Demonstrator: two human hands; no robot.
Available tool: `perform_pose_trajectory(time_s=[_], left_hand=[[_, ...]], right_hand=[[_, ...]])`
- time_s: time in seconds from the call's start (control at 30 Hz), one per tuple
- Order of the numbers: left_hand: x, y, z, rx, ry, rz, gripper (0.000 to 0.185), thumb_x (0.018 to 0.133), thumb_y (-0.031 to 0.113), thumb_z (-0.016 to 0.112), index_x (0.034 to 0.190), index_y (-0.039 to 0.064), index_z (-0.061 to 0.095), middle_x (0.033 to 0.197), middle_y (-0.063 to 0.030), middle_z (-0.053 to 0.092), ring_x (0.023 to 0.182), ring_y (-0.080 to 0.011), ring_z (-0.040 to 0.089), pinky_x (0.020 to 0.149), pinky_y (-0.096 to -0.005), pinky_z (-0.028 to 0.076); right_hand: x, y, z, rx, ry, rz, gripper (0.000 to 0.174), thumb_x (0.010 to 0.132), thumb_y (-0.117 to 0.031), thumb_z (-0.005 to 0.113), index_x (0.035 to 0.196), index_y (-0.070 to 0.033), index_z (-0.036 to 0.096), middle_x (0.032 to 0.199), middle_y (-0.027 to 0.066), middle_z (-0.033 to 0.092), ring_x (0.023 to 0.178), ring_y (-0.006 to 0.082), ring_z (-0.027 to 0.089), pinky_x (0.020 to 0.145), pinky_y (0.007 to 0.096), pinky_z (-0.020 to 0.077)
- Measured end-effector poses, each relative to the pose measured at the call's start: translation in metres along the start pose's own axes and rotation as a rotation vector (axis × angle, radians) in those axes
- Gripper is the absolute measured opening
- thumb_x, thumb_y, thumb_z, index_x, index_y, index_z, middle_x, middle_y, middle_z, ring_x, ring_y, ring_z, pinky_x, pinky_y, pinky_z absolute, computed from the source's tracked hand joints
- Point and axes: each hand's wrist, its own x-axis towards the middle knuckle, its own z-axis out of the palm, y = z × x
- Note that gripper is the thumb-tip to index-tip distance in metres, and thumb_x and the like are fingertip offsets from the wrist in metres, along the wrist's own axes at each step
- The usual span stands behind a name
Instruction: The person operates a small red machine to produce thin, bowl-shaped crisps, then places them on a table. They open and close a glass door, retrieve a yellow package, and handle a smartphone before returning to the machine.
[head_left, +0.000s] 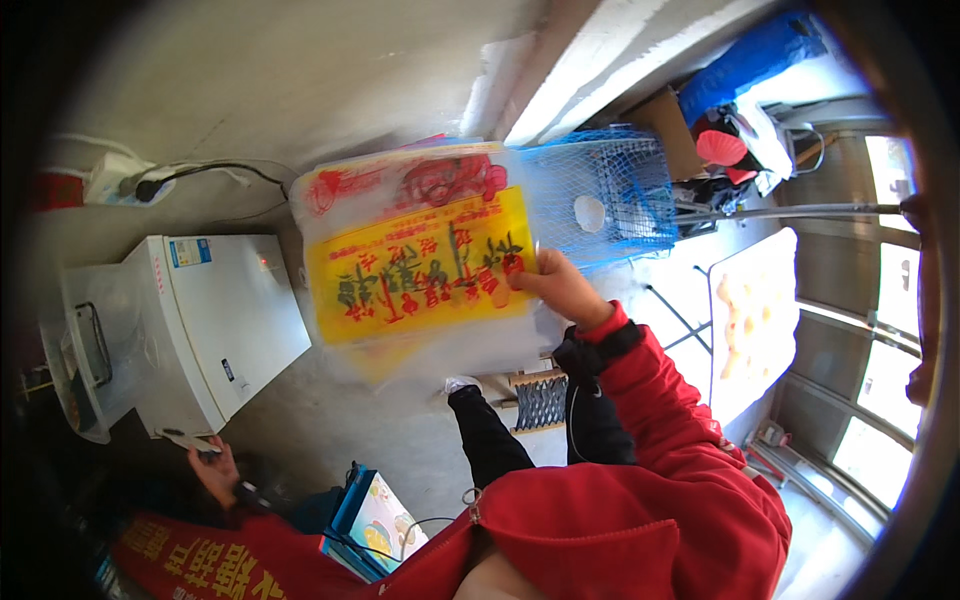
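My right hand (566, 292) pinches the right edge of a yellow plastic packaging sheet (420, 326), printed with red and dark green writing. It lies over a stack of clear plastic packaging (442, 356) with red print along its far side. Whether the hand holds one layer or several cannot be told. At the lower left, my left hand (216, 474) is closed around a narrow pale object (187, 441) with a dark end, by the near corner of a white refrigerator (229, 315). What this object is stays unclear in the shadow.
Left of the refrigerator is a clear plastic bin (101, 375) with a black handle. Behind the packaging, blue netting (600, 195) covers a crate. A folding table (754, 322) bearing round items stands right. A printed box (382, 521) sits near my legs. A power strip (124, 180) hangs far left.
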Motion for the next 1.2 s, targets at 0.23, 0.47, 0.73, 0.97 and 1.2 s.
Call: perform_pose_trajectory(time_s=[0.23,0.47,0.73,0.97,1.2], left_hand=[[-0.173,-0.134,0.236,0.254,-0.245,0.504,0.062,0.089,0.017,0.049,0.140,0.000,0.019,0.127,-0.0205,0.044,0.117,-0.0294,0.046,0.103,-0.0392,0.035],[-0.204,-0.209,0.379,0.517,-0.876,0.605,0.117,0.066,0.025,0.077,0.144,0.003,-0.008,0.127,-0.0174,0.041,0.118,-0.0274,0.043,0.098,-0.0417,0.034],[-0.187,-0.278,0.380,0.881,-0.846,1.052,0.109,0.066,0.020,0.075,0.143,-0.003,0.001,0.123,-0.0236,0.043,0.109,-0.0294,0.052,0.091,-0.0366,0.044],[-0.193,-0.324,0.380,0.913,-0.568,1.408,0.093,0.074,0.009,0.069,0.145,0.004,0.009,0.119,-0.0154,0.046,0.113,-0.0226,0.048,0.096,-0.0336,0.039],[-0.221,-0.334,0.359,0.885,-0.373,1.313,0.093,0.071,0.017,0.072,0.141,-0.003,0.013,0.113,-0.0171,0.056,0.099,-0.0244,0.059,0.086,-0.0324,0.046]], right_hand=[[0.006,0.010,-0.006,0.012,-0.054,0.105,0.020,0.085,-0.009,0.062,0.100,0.004,0.063,0.089,0.0033,0.066,0.076,0.0069,0.058,0.069,0.0237,0.0476],[0.024,0.025,-0.021,-0.011,-0.153,0.062,0.018,0.084,-0.009,0.065,0.098,0.003,0.064,0.087,0.0020,0.065,0.076,0.0055,0.054,0.067,0.0221,0.0459],[0.047,0.068,-0.042,0.014,-0.361,-0.373,0.022,0.088,-0.017,0.062,0.100,0.002,0.063,0.088,0.0019,0.065,0.077,0.0058,0.054,0.069,0.0238,0.0458],[0.048,0.079,-0.036,0.160,-0.459,-0.496,0.025,0.087,-0.015,0.061,0.100,0.006,0.063,0.092,0.0092,0.068,0.077,0.0127,0.064,0.071,0.0262,0.0509],[0.038,0.107,-0.037,-0.023,-0.373,-0.482,0.027,0.086,-0.019,0.063,0.098,0.005,0.065,0.080,0.0073,0.067,0.059,0.0103,0.058,0.053,0.0250,0.0458]])
